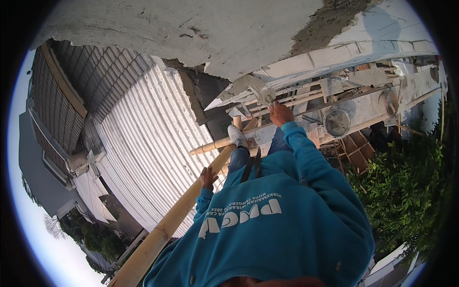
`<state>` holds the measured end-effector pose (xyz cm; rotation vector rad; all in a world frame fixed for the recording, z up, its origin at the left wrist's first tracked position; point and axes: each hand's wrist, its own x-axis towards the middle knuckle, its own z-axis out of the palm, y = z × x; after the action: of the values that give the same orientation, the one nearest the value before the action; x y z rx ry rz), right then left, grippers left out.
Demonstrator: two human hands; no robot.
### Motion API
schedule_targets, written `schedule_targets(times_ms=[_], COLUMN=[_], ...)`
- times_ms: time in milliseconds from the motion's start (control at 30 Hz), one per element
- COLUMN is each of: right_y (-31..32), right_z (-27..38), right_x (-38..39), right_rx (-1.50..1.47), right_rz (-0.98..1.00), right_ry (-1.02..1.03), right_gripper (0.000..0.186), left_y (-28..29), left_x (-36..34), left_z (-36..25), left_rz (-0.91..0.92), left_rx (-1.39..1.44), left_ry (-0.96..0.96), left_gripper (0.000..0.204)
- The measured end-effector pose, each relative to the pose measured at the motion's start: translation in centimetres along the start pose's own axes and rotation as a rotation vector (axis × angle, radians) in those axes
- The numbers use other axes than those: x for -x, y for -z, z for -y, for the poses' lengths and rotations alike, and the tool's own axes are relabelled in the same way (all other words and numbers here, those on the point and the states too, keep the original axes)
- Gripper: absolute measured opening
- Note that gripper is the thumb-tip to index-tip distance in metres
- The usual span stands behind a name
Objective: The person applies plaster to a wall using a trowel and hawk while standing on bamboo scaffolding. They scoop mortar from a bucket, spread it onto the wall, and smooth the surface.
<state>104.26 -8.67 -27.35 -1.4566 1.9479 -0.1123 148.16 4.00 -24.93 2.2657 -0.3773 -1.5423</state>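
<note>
My right hand (280, 114) is closed around the handle of a mortar-caked trowel (263, 93), close under the lower edge of the plastered wall (158, 28). Much of the handle is hidden by my fingers. Beside the thick bamboo pole (165, 228), my left hand (208, 178) has its fingers apart and holds nothing; whether it touches the pole is unclear. A darker patch of wet mortar (325, 28) covers the wall's upper right part. My shoe (237, 136) stands on the scaffold next to a bamboo crosspiece (210, 146).
A mortar-smeared bucket (337, 122) stands on the scaffold boards (368, 107) to the right, with a round container (388, 103) beyond it. Corrugated roofing (148, 143) lies below on the left. Leafy branches (406, 191) fill the lower right.
</note>
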Motion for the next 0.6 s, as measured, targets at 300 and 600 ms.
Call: schedule_targets(times_ms=[300,600], right_y=[4.6,7.0], right_z=[-4.8,-15.4], right_x=[0.6,6.0], right_rx=[-0.063,-0.264], right_rz=[0.031,-0.206], right_ry=[-0.173,-0.276], right_gripper=[0.043,0.035], left_y=[-7.8,-21.1], left_x=[4.5,21.8], left_z=[-14.5,-33.8], left_rz=[0.121,-0.216], left_rx=[0.050,-0.057], left_ry=[-0.489,-1.335], left_gripper=[0.086,0.095])
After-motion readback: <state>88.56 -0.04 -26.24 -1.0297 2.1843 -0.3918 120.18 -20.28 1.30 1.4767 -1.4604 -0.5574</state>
